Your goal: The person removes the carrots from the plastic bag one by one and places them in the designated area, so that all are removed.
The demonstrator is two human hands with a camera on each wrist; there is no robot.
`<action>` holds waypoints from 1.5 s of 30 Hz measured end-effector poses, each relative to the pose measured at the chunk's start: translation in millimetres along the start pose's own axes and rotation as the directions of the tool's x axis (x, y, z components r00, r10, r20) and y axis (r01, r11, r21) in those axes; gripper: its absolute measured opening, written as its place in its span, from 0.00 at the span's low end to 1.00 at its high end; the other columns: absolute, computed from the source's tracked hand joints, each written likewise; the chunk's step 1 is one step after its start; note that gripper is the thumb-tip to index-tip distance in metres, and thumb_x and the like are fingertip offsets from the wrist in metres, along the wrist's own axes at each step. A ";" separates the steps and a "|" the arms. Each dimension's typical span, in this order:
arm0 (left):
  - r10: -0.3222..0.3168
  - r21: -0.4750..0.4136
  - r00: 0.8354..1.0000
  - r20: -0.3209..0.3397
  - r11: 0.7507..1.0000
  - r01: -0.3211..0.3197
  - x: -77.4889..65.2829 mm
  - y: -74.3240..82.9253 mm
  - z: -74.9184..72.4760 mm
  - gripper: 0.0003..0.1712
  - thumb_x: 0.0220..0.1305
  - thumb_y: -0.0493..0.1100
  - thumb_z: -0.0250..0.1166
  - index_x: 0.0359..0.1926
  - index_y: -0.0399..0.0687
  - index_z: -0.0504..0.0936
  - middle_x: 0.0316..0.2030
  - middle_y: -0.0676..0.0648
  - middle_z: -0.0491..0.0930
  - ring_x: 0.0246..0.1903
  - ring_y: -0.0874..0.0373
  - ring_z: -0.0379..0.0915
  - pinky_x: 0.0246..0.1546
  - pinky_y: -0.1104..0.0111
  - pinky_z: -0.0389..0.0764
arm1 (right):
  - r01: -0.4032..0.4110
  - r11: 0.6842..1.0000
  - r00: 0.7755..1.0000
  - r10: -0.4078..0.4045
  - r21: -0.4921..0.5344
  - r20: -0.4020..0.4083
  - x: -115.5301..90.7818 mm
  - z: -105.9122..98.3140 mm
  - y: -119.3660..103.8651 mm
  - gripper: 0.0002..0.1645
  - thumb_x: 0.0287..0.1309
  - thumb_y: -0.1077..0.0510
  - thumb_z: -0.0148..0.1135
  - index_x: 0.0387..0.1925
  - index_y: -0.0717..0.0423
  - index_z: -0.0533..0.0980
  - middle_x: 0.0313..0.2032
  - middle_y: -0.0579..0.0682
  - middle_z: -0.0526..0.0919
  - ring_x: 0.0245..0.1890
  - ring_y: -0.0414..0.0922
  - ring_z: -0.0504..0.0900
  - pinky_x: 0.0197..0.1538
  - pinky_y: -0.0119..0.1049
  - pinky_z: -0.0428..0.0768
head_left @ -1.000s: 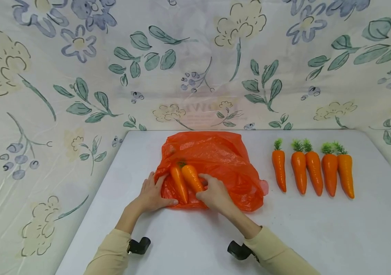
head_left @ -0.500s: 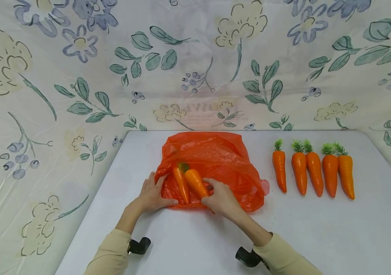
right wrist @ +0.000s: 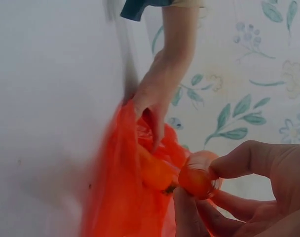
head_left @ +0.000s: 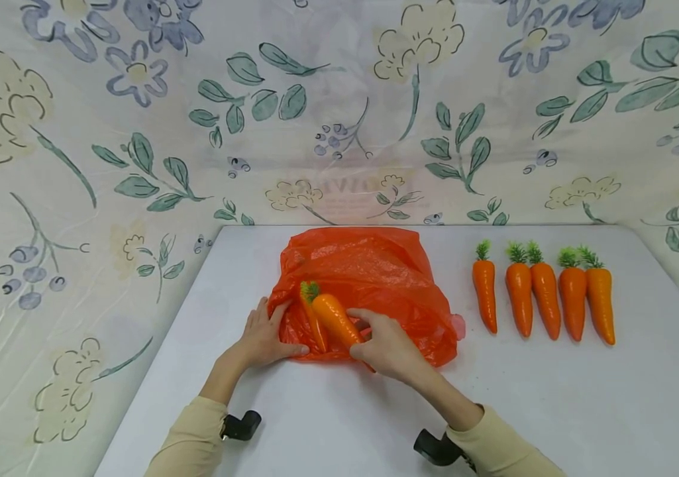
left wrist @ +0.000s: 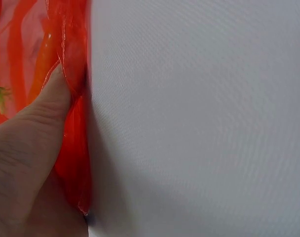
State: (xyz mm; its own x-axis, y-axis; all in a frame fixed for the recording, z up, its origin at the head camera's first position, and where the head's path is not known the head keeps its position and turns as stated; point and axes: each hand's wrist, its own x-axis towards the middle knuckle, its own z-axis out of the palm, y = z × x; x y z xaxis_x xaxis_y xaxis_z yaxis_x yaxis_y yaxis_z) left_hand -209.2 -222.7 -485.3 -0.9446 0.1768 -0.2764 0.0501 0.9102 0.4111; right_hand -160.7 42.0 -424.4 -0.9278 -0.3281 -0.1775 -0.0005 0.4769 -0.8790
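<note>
An orange-red plastic bag (head_left: 369, 258) lies on the table with its mouth toward me. My left hand (head_left: 261, 341) holds the mouth at its left side, the thumb (left wrist: 56, 89) lying just inside the rim in the left wrist view. Pinched near its lower end by my right hand (head_left: 388, 344) is an orange carrot (head_left: 334, 315), slanted over the bag's mouth, its green top up and left. Right fingers and thumb meet around this carrot (right wrist: 197, 180) in the right wrist view. Behind it, a second carrot (head_left: 315, 331) sits at the mouth, partly covered.
Several carrots stand in a row on the right of the white table (head_left: 530, 404), including a slim one (head_left: 485, 295) nearest the bag and a lighter one (head_left: 600, 305) at the far end. A flowered cloth (head_left: 339, 132) hangs behind the table.
My right hand has shifted slightly right and toward me with the carrot. This carrot now overlaps the second one more, and its green top shows more. The left hand has stayed in place.
</note>
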 end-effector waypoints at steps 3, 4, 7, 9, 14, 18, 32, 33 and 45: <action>0.011 0.005 1.000 -0.008 1.000 -0.011 0.1 0.0 -0.3 0.62 0.51 0.65 0.73 0.75 0.43 0.51 0.74 0.25 0.37 0.74 0.31 0.29 0.72 0.38 0.37 | 0.003 1.000 1.000 -0.003 0.008 0.015 -2.6 -5.0 -3.1 0.35 0.54 0.65 0.65 0.66 0.54 0.71 0.49 0.54 0.80 0.44 0.49 0.77 0.35 0.36 0.86; 0.014 0.006 1.000 -0.009 1.000 -0.013 0.0 0.0 -0.5 0.61 0.51 0.65 0.73 0.75 0.43 0.51 0.74 0.25 0.37 0.74 0.31 0.29 0.72 0.38 0.37 | 0.002 1.000 1.000 -0.002 0.014 0.019 -3.4 -6.5 -3.9 0.35 0.54 0.65 0.65 0.66 0.53 0.71 0.48 0.54 0.80 0.43 0.49 0.77 0.35 0.36 0.86; 0.017 0.003 1.000 -0.011 1.000 -0.017 -0.6 0.2 -1.0 0.61 0.51 0.64 0.73 0.75 0.42 0.51 0.74 0.25 0.38 0.74 0.31 0.29 0.72 0.38 0.37 | -0.003 1.000 1.000 0.003 0.029 0.023 -5.4 -10.2 -6.4 0.35 0.55 0.65 0.64 0.66 0.51 0.71 0.48 0.53 0.80 0.42 0.49 0.77 0.34 0.35 0.85; 0.018 -0.001 1.000 -0.010 1.000 -0.018 -0.9 -0.1 -1.1 0.61 0.51 0.64 0.73 0.75 0.42 0.51 0.74 0.25 0.38 0.74 0.31 0.29 0.72 0.38 0.37 | -0.002 0.999 1.000 0.001 0.034 0.020 -6.0 -11.9 -7.3 0.35 0.55 0.64 0.64 0.67 0.51 0.70 0.49 0.53 0.79 0.42 0.50 0.77 0.33 0.35 0.85; 0.018 0.001 1.000 -0.011 1.000 -0.018 -0.9 -1.0 -0.9 0.61 0.51 0.64 0.73 0.75 0.42 0.52 0.74 0.25 0.38 0.74 0.31 0.29 0.72 0.38 0.37 | 0.019 0.999 1.000 -0.019 0.037 -0.007 -6.7 -17.5 -9.4 0.36 0.54 0.65 0.63 0.67 0.50 0.70 0.51 0.51 0.79 0.45 0.50 0.77 0.37 0.36 0.85; 0.015 0.007 1.000 -0.009 1.000 -0.015 -0.5 -1.4 -0.6 0.62 0.50 0.65 0.73 0.75 0.41 0.52 0.74 0.25 0.38 0.74 0.31 0.29 0.72 0.38 0.37 | 0.023 0.999 0.999 -0.021 0.042 -0.046 -7.9 -26.5 -11.4 0.37 0.53 0.65 0.62 0.67 0.47 0.70 0.52 0.49 0.79 0.47 0.48 0.77 0.41 0.37 0.85; 0.024 0.007 1.000 -0.008 1.000 -0.024 1.0 -1.2 -1.6 0.63 0.50 0.65 0.73 0.75 0.39 0.52 0.74 0.26 0.38 0.74 0.31 0.29 0.72 0.38 0.37 | 0.048 0.999 0.986 -0.044 0.020 -0.162 -5.6 -79.2 -6.0 0.40 0.56 0.65 0.58 0.72 0.51 0.64 0.59 0.56 0.75 0.51 0.53 0.75 0.49 0.39 0.82; 0.024 0.007 1.000 -0.008 1.000 -0.024 0.9 -1.2 -1.4 0.63 0.50 0.65 0.73 0.75 0.39 0.51 0.74 0.26 0.38 0.74 0.31 0.29 0.72 0.38 0.37 | 0.043 0.999 0.985 -0.040 0.017 -0.168 -6.1 -83.6 -5.5 0.40 0.57 0.65 0.57 0.72 0.52 0.64 0.60 0.57 0.75 0.52 0.53 0.75 0.49 0.39 0.82; 0.006 0.010 1.000 -0.004 1.000 -0.006 -0.5 0.5 -0.9 0.62 0.50 0.65 0.73 0.75 0.41 0.51 0.74 0.26 0.37 0.74 0.31 0.30 0.72 0.37 0.39 | -0.019 1.000 0.972 0.021 0.013 -0.232 -10.1 -121.8 22.4 0.40 0.61 0.64 0.53 0.75 0.51 0.58 0.65 0.60 0.71 0.57 0.57 0.75 0.55 0.47 0.82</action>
State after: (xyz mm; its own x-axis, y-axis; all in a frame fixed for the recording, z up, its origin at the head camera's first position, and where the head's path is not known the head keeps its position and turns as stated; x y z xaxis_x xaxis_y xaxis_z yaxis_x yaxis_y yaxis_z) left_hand -209.0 -222.6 -484.2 -0.9455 0.1811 -0.2707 0.0591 0.9128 0.4041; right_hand -196.8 155.3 -388.4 -0.9889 -0.1195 -0.0883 0.0216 0.4725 -0.8811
